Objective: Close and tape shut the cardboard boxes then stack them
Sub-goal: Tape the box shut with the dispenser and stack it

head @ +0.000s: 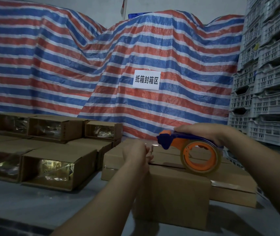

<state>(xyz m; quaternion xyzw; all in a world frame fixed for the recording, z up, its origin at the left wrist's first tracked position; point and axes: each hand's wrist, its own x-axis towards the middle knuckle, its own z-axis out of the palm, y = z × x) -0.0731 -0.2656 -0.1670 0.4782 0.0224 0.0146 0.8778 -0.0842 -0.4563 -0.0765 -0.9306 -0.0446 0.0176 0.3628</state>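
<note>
- Orange and blue plastic, that is the tape dispenser [189, 151], and the right hand [202, 132] grasps it from above, fingers curled over its top, the roll resting on the top of the nearest box [171, 189].
- The left hand [135, 155] is raised just beside the dispenser's blue front end; its fingers seem to pinch the free end of the clear tape, but the tape is too thin and dim to be sure.
- The nearest box stands directly under and between both hands, flaps down, with its top seam running from the left hand toward the dispenser; so its long axis, as I judge, lies across, from left to right.
- The left hand is the nearer one to the left edge of this box, so it probably fixes the tape end there while the right hand pulls the dispenser away along the seam.
- More closed boxes [233, 188] lie behind and to the right, touching it.
- Farther left, several boxes [55, 169] lie on their sides with open ends.
- Behind everything hangs a striped tarpaulin [67, 65] with a white paper sign [146, 80], and grey plastic crates [268, 82] are stacked at the right.
</note>
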